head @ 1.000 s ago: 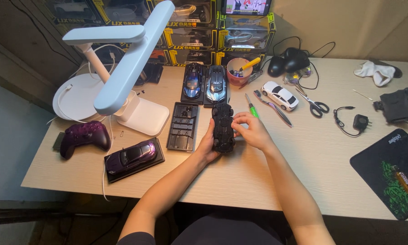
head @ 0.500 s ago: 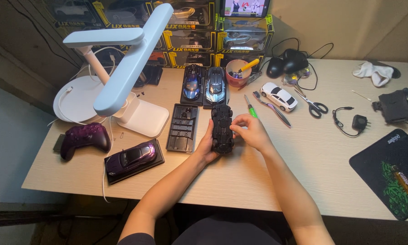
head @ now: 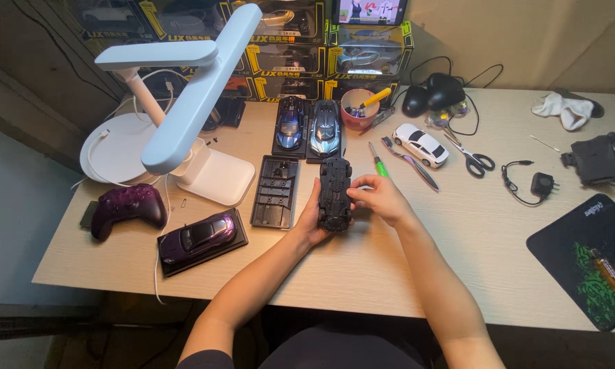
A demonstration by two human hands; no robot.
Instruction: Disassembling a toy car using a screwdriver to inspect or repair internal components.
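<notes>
At desk (head: 389, 273) centre: upturned black toy car (head: 335, 195)
Left hand (head: 310, 220): cupping car's side
Right hand (head: 381, 198): pinching opposite edge
Risk: loose grip, car dropping onto black tray (head: 275, 191)

From my remote seat I saw a pale wooden desk (head: 362, 273) that stood against a plain beige wall (head: 526, 34), and the light on it was warm and rather dim. A white desk lamp (head: 191, 109) with a long flat head rose from a square base at the left, and behind it a row of black and yellow boxes (head: 287, 48) was stacked along the wall. At the left of the desk I could see a grey floor (head: 13, 225).
</notes>
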